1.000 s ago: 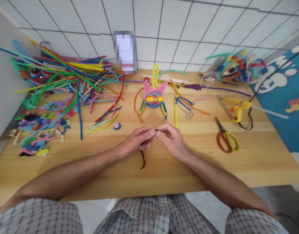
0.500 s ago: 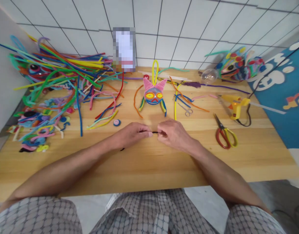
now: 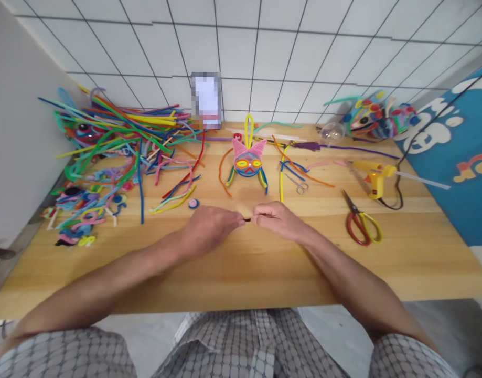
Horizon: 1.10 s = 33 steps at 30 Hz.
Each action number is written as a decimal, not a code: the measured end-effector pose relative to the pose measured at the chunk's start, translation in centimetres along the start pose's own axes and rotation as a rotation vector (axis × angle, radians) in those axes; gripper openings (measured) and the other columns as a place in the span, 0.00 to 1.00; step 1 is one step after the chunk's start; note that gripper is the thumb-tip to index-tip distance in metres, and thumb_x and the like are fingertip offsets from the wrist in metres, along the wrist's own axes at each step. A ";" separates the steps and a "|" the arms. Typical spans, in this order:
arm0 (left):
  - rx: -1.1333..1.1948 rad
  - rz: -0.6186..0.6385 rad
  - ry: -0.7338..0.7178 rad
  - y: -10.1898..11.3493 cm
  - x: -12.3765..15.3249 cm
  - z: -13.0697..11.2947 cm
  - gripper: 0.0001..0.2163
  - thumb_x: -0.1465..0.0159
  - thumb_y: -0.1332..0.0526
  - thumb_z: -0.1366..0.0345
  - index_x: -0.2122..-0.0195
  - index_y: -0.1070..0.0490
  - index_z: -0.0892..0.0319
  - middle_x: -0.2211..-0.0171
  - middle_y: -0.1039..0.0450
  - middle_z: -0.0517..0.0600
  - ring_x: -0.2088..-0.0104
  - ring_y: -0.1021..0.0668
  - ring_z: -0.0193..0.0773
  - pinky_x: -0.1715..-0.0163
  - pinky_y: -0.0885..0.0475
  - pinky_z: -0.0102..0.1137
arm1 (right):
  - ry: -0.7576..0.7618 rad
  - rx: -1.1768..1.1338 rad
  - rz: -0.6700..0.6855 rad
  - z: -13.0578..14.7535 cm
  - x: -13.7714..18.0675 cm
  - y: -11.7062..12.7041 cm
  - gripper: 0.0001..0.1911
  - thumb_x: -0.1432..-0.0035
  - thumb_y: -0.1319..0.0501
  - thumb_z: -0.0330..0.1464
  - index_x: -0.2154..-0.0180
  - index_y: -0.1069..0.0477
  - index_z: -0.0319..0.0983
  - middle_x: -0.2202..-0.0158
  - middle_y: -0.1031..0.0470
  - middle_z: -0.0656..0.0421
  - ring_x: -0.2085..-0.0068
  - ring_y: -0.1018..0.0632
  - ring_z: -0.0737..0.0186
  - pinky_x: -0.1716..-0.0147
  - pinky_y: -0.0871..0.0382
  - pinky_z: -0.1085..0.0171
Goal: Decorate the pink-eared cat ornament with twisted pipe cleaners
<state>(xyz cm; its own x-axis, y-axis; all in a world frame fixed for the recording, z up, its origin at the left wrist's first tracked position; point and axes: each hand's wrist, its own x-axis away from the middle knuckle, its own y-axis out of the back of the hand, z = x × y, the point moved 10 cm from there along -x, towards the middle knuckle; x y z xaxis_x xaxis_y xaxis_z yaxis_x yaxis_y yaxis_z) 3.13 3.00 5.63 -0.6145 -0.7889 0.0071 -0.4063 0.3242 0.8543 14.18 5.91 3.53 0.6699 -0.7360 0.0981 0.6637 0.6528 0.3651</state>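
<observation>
Black pipe cleaner (image 3: 247,220) pinched over table (image 3: 241,283), nearer person than cat-faced ornament (image 3: 248,167), apart from it. Left hand (image 3: 211,228) and right hand (image 3: 278,219) both closed on it, short dark stretch showing between fingertips. Ornament looks well along to me: pink ears, yellow loop, ringed eyes, red mouth, side limbs all on. Black piece not joined to it; shaping seems unfinished. Ends hidden in fingers, full length can't be told. Screen (image 3: 206,100) behind pixelated past reading.
</observation>
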 end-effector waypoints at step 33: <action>-0.239 -0.319 0.003 4.2 9.2 5.7 0.16 0.23 0.46 0.56 0.60 0.19 0.54 0.68 0.17 0.49 0.70 0.18 0.39 0.69 0.28 0.30 | -0.231 -0.307 0.033 -0.3 -1.0 -3.3 0.18 0.41 0.37 0.44 0.75 0.35 0.40 0.79 0.36 0.66 0.74 0.36 0.68 0.72 0.45 0.65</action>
<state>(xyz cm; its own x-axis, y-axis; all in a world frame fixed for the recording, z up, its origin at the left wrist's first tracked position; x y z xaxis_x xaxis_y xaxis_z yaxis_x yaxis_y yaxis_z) -8.05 0.09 6.30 -0.4812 -0.8317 -0.2769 -0.4076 -0.0674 0.9107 11.43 4.57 1.94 0.6233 -0.7119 0.3236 0.7352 0.6745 0.0678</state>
